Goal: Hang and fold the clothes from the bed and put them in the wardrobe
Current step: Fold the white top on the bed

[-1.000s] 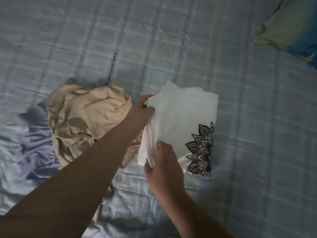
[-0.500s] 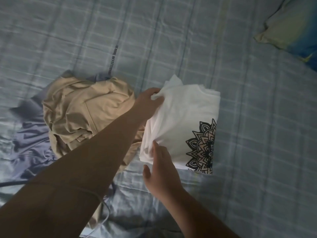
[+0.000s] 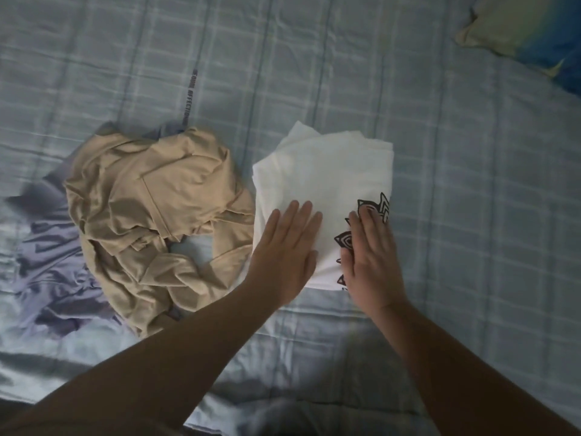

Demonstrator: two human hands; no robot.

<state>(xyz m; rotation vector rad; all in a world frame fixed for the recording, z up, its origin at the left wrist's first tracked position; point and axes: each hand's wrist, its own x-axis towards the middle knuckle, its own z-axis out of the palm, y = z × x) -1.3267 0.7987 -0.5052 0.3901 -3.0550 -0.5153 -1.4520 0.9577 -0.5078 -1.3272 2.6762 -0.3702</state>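
White T-shirt [image 3: 323,171], folded into a rough rectangle, lies flat on the bed [image 3: 471,215] near the middle of the view. Its long axis runs away from the person, with a loose corner sticking out at the far left. A black mandala print [image 3: 382,204] shows along its right edge, partly covered.

Both hands lie palm down on the near half of the shirt. The left hand [image 3: 284,259] rests on the plain white part and the right hand [image 3: 372,265] on the print. The fingers of both are straight and together, grasping nothing.

Just to the left, touching the shirt's left edge, sits a crumpled beige garment [image 3: 151,209]. It lies partly over a rumpled lilac garment [image 3: 53,278] that spreads further left.

To the right of the shirt and beyond its far edge, bare checked sheet stretches out. A pillow [image 3: 528,36] lies well apart in the far right corner.
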